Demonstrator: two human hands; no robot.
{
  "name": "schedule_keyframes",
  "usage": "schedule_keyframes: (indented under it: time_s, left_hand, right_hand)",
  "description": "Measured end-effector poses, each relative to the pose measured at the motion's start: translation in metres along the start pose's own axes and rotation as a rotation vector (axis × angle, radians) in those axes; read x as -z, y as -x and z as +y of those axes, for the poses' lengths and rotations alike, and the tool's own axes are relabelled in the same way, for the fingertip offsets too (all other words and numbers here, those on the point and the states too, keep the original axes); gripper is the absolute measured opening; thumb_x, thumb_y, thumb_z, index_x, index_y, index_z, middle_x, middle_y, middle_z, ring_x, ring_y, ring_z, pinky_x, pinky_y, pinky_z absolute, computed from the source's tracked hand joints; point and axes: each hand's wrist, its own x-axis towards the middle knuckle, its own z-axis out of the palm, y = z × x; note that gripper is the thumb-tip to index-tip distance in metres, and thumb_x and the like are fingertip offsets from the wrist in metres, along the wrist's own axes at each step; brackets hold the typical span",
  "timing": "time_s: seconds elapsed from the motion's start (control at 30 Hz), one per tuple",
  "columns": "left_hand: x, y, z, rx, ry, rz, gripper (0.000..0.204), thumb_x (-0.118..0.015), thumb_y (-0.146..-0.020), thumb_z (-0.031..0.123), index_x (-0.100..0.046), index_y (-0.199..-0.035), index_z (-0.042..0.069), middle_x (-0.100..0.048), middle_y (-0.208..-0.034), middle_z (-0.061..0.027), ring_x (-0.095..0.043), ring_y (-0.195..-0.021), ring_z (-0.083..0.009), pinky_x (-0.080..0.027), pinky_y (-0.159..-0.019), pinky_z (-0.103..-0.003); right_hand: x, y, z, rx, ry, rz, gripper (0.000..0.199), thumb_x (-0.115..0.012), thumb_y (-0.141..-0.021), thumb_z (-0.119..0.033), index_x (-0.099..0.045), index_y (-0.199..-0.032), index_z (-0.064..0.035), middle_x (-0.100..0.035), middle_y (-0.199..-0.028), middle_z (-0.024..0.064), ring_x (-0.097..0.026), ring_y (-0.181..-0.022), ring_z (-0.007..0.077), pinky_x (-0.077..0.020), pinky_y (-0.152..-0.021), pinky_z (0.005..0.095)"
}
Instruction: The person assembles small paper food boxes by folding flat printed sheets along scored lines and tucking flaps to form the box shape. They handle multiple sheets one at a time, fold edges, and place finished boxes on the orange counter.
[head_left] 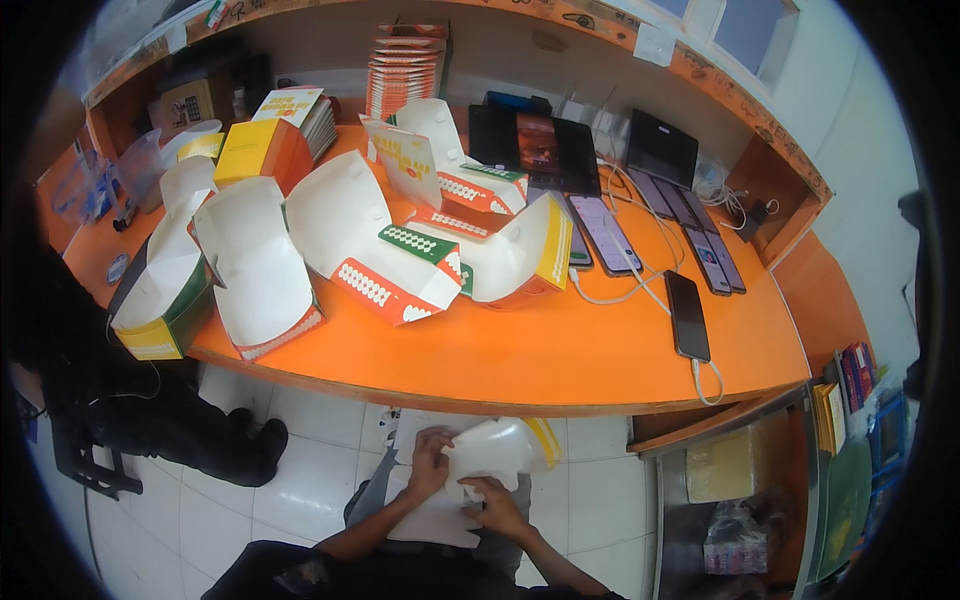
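Low in the frame, the left hand (pixel 430 462) and right hand (pixel 497 505) pinch a white cardboard box (pixel 490 452), apparently half-folded, below the orange desk (pixel 560 350).

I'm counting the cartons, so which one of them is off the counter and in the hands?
The white carton over the lap, held by the left hand and right hand. All the others lie open on the orange counter.

Bare forearms, dark sleeves, grey trousers
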Motion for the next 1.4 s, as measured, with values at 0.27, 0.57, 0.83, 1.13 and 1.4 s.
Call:
schedule_keyframes:
  time_s: [0.27,0.57,0.83,1.13,1.4]
  left_hand:
    - [0.002,0.001,0.018,-0.040,-0.035,-0.213,0.034,-0.045,-0.066,-0.013,-0.056,-0.092,0.006,-0.042,-0.116,-0.0144,-0.049,-0.109,-0.0281,-0.049,-0.060,-0.025]
    - [0.000,-0.006,0.005,-0.179,-0.182,-0.094,0.032,-0.049,-0.064,-0.014,-0.058,-0.089,0.003,-0.049,-0.117,-0.0112,-0.048,-0.113,-0.0236,-0.048,-0.074,-0.026]
    - [0.007,-0.003,0.015,0.022,0.060,-0.352,0.032,-0.050,-0.064,-0.013,-0.061,-0.086,0.007,-0.052,-0.121,-0.0083,-0.044,-0.124,-0.0280,-0.047,-0.065,-0.025]
    - [0.006,-0.008,0.029,-0.316,-0.122,-0.574,0.024,-0.065,-0.067,-0.004,-0.066,-0.086,0.011,-0.048,-0.124,-0.0067,-0.030,-0.133,-0.0310,-0.040,-0.094,-0.038]
    - [0.000,0.000,0.021,-0.292,-0.351,-0.452,0.006,-0.068,-0.080,0.015,-0.068,-0.084,0.010,-0.060,-0.083,-0.0031,-0.055,-0.093,-0.0226,-0.043,-0.085,-0.039]
  right_hand:
    - [-0.016,0.005,0.049,-0.186,-0.155,0.056,0.049,-0.074,-0.070,-0.023,-0.059,-0.115,-0.0148,-0.057,-0.106,0.0103,-0.053,-0.102,0.0291,-0.0447,-0.087,0.0384]
    - [-0.007,0.011,0.032,-0.141,0.278,0.123,0.062,-0.074,-0.066,-0.046,-0.056,-0.120,-0.0227,-0.050,-0.119,0.0073,-0.043,-0.115,0.0281,-0.0311,-0.095,0.0457]
    - [-0.014,0.007,0.042,-0.063,0.196,0.208,0.043,-0.075,-0.068,-0.037,-0.066,-0.108,-0.0232,-0.059,-0.111,0.0044,-0.051,-0.106,0.0257,-0.0358,-0.092,0.0424]
    - [0.014,0.004,0.055,-0.164,-0.112,0.151,0.020,-0.074,-0.073,-0.022,-0.072,-0.088,-0.0097,-0.068,-0.092,0.0109,-0.063,-0.087,0.0267,-0.0477,-0.082,0.0346]
    - [0.012,-0.008,0.056,0.024,0.270,0.457,0.029,-0.080,-0.067,-0.020,-0.068,-0.091,-0.0087,-0.064,-0.079,0.0080,-0.060,-0.069,0.0213,-0.0500,-0.066,0.0318]
